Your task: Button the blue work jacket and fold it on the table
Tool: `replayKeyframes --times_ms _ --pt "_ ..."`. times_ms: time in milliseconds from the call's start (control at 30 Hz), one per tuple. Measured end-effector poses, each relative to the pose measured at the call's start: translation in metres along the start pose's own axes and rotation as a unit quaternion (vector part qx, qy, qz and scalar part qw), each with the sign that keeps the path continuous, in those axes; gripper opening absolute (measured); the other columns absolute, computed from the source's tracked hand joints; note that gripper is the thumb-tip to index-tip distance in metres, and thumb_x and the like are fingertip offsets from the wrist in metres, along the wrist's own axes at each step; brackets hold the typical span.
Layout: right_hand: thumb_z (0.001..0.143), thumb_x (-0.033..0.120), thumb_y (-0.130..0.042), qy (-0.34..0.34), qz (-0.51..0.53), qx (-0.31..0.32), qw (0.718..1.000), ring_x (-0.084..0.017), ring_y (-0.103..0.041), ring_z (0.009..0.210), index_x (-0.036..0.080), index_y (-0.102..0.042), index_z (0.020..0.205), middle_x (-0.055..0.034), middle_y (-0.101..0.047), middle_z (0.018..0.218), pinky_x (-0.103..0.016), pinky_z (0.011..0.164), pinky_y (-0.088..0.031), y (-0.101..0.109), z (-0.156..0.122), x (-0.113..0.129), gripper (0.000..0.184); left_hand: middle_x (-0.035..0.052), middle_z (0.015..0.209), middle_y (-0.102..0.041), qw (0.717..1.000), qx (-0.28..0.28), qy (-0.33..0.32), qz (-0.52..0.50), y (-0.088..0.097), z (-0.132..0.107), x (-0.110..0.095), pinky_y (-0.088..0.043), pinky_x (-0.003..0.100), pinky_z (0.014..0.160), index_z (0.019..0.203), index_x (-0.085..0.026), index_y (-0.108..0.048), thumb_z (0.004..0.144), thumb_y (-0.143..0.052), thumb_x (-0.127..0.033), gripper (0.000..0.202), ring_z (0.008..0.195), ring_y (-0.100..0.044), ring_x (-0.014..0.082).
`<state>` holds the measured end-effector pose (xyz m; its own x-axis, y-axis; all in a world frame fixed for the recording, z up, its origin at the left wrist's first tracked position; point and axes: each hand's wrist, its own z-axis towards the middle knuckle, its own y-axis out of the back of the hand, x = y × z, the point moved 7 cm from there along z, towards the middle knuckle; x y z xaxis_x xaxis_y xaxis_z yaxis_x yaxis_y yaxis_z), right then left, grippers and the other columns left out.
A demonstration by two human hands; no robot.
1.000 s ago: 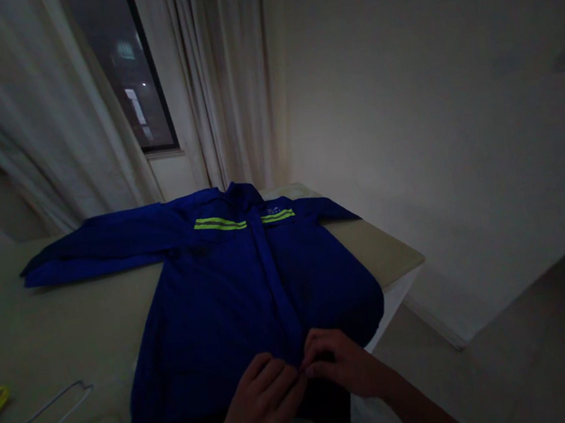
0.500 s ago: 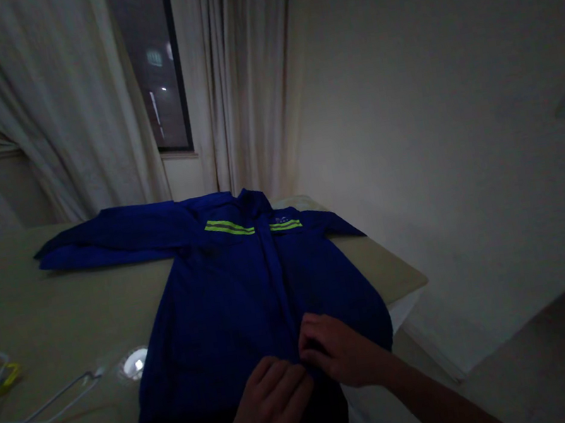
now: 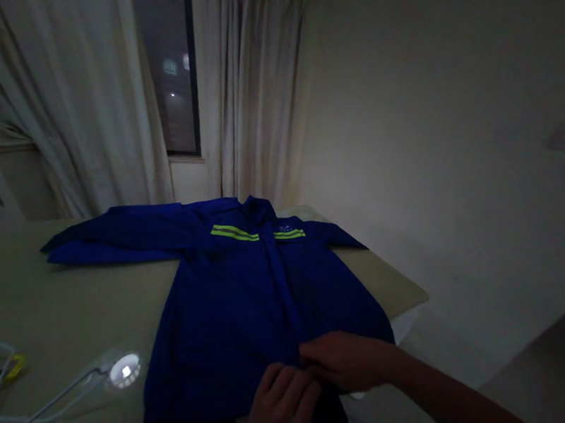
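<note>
A blue jacket (image 3: 225, 321) with yellow-green reflective stripes across the chest lies front up on the table, its collar at the far side and one sleeve stretched out to the left. At the bottom of its front placket, my left hand (image 3: 284, 404) is closed with curled fingers on the hem. My right hand (image 3: 341, 359) pinches the placket's lower end just beside it, the two hands touching or nearly so. Their fingertips hide whatever small part of the fastening lies between them.
White wire hangers (image 3: 46, 413) lie on the table (image 3: 84, 314) at the left, near a yellow-and-black item (image 3: 15, 368). A bright round reflection shows beside the jacket. Behind the table hang pale curtains (image 3: 93, 98) around a dark window (image 3: 173, 64); a wall (image 3: 432, 109) stands at right.
The view has tilted slightly. My right hand has lowered and flattened a little over the placket's end, while my left hand stays at the hem.
</note>
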<state>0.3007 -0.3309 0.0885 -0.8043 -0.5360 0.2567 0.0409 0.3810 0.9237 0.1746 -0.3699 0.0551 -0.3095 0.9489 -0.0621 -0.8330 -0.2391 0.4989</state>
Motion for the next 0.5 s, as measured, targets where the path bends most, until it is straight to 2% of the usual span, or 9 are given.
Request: replayKeyframes --times_ms 100,233,400,500 --pt "0.105 0.025 -0.053 0.026 -0.027 0.012 0.999 -0.019 -0.069 0.090 0.023 -0.060 0.106 -0.0030 -0.073 0.105 -0.029 0.071 -0.038 0.015 0.004 -0.001 0.007 0.0051 0.095 -0.068 1.000 -0.013 0.016 -0.017 0.004 0.005 -0.002 -0.037 0.035 0.090 0.105 -0.017 -0.065 0.110 -0.028 -0.016 0.037 0.086 -0.057 0.0179" --pt "0.106 0.028 -0.053 0.017 -0.084 0.010 0.996 -0.020 -0.069 0.087 0.022 -0.059 0.105 -0.0038 -0.073 0.104 -0.030 0.071 -0.039 0.026 0.013 -0.010 0.010 0.0048 0.097 -0.068 1.000 -0.013 0.000 -0.028 0.007 0.007 -0.007 -0.037 0.035 0.091 0.106 -0.017 -0.065 0.109 -0.031 -0.016 0.035 0.086 -0.057 0.0174" --pt "0.106 0.033 -0.051 0.025 -0.145 -0.003 0.989 -0.021 -0.070 0.084 0.020 -0.060 0.108 -0.0063 -0.074 0.102 -0.031 0.068 -0.040 0.030 0.023 -0.011 0.015 0.0046 0.093 -0.067 1.000 -0.001 -0.008 -0.023 0.008 0.008 -0.006 -0.039 0.034 0.084 0.105 -0.016 -0.066 0.111 -0.028 -0.018 0.038 0.082 -0.056 0.0171" --pt "0.104 0.035 -0.053 0.061 -0.182 0.000 0.981 -0.021 -0.069 0.079 0.019 -0.061 0.108 -0.0071 -0.074 0.098 -0.031 0.064 -0.040 0.021 0.025 -0.005 0.018 0.0053 0.094 -0.067 1.000 0.018 -0.012 0.020 0.005 0.007 -0.004 -0.041 0.034 0.081 0.104 -0.016 -0.067 0.111 -0.029 -0.020 0.038 0.082 -0.055 0.0180"
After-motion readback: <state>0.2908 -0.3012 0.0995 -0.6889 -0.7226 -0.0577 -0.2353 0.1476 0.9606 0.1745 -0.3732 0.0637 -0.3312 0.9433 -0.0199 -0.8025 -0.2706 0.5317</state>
